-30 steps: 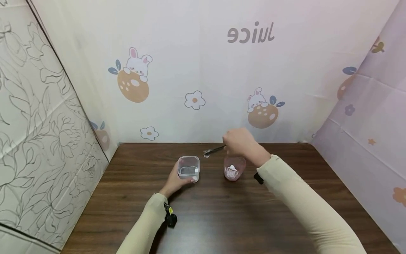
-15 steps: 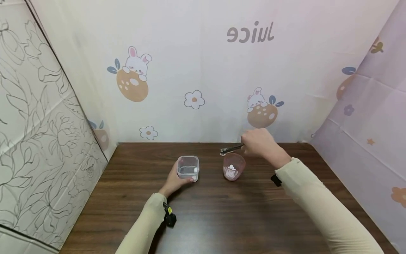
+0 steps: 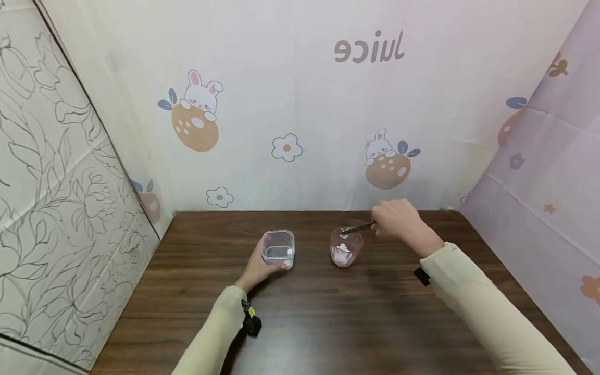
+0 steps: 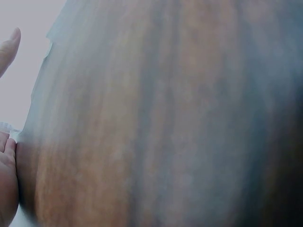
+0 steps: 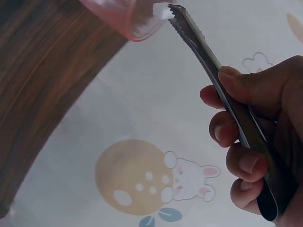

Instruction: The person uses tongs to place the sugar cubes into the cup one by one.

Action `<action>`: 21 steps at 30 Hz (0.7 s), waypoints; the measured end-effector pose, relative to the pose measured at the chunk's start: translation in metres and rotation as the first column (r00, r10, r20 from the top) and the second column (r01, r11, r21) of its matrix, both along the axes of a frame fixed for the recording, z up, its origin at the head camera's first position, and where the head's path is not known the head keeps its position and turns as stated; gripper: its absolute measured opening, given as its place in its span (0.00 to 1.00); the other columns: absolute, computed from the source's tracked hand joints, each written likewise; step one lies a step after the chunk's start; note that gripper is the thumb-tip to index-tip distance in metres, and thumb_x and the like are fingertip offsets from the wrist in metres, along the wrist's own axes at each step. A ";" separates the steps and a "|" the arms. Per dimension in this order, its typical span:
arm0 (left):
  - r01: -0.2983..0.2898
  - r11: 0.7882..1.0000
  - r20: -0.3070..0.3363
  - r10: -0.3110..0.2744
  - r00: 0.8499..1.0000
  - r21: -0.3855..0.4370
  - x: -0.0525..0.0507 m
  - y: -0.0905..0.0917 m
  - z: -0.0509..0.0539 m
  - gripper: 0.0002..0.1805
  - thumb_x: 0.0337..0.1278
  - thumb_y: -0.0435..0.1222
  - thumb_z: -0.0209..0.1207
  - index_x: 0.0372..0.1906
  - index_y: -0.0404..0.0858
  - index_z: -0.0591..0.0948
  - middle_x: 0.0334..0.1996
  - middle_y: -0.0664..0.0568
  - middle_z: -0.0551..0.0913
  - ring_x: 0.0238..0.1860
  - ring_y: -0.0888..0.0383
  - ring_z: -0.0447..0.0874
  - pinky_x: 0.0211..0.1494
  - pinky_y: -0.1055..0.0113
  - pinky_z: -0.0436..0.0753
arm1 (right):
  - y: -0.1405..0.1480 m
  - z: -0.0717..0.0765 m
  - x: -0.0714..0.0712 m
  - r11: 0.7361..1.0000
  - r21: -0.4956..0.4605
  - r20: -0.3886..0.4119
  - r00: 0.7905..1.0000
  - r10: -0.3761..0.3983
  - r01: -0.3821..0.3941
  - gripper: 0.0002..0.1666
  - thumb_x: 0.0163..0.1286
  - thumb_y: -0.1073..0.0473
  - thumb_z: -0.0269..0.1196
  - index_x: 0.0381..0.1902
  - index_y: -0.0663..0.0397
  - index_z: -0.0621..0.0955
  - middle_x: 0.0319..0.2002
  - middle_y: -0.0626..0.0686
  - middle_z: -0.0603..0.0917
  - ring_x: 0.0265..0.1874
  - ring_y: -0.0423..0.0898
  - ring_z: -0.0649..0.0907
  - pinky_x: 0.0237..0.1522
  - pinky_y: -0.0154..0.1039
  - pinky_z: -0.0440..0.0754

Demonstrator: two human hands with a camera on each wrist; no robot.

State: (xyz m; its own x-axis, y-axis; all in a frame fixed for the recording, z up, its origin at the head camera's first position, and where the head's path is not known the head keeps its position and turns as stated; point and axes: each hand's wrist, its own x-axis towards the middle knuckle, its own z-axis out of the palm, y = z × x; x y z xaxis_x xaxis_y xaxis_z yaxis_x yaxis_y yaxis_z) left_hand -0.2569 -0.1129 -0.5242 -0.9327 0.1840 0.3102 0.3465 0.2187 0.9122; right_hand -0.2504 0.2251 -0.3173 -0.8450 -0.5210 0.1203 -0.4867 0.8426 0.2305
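Note:
My right hand [image 3: 396,221] grips metal tongs [image 5: 244,113], fingers and thumb wrapped around both arms. Between the serrated tips sits a small white piece [image 5: 163,11], at the mouth of a pink translucent cup [image 3: 354,249]. Several white pieces [image 3: 342,255] lie inside that cup. To the left, my left hand [image 3: 258,266] holds a clear square plastic container [image 3: 278,237] upright on the table, thumb at the front and fingers behind its left side. One or two white bits show in the container's right part. The left wrist view is mostly blurred wood.
The dark wooden table [image 3: 319,323] runs back to a wall covering [image 3: 248,104] printed with rabbits, oranges and flowers. A side panel [image 3: 70,208] with line-drawn flowers borders the left, and another printed sheet [image 3: 548,172] the right.
The right hand has moved rightward and slightly down, bringing the tongs with the white piece from between the two containers to the pink cup's mouth. The left hand and container stay put.

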 end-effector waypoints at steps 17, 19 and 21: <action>0.024 0.999 0.047 -0.026 0.999 0.030 0.005 0.000 0.012 0.54 0.34 0.25 0.74 0.69 0.23 0.55 0.64 0.25 0.62 0.62 0.31 0.62 0.64 0.41 0.60 | 0.009 -0.022 0.008 0.998 0.065 0.020 1.000 -0.009 0.008 0.21 0.54 0.57 0.72 0.11 0.47 0.73 0.10 0.45 0.68 0.11 0.41 0.67 0.14 0.38 0.66; 0.029 0.999 0.033 -0.031 0.999 0.034 0.008 0.000 0.017 0.53 0.34 0.24 0.74 0.68 0.21 0.55 0.63 0.23 0.62 0.62 0.29 0.61 0.63 0.39 0.60 | 0.009 -0.022 0.007 0.998 0.061 0.030 0.999 -0.012 0.010 0.21 0.54 0.57 0.72 0.11 0.47 0.73 0.10 0.44 0.68 0.11 0.41 0.67 0.14 0.38 0.65; 0.024 0.999 0.025 -0.025 0.999 0.027 0.008 0.000 0.018 0.53 0.34 0.24 0.74 0.68 0.21 0.55 0.63 0.23 0.62 0.61 0.29 0.62 0.63 0.39 0.61 | 0.009 -0.021 0.006 0.999 0.051 0.033 0.999 -0.014 0.013 0.20 0.55 0.57 0.71 0.10 0.47 0.73 0.10 0.44 0.67 0.11 0.41 0.66 0.13 0.38 0.64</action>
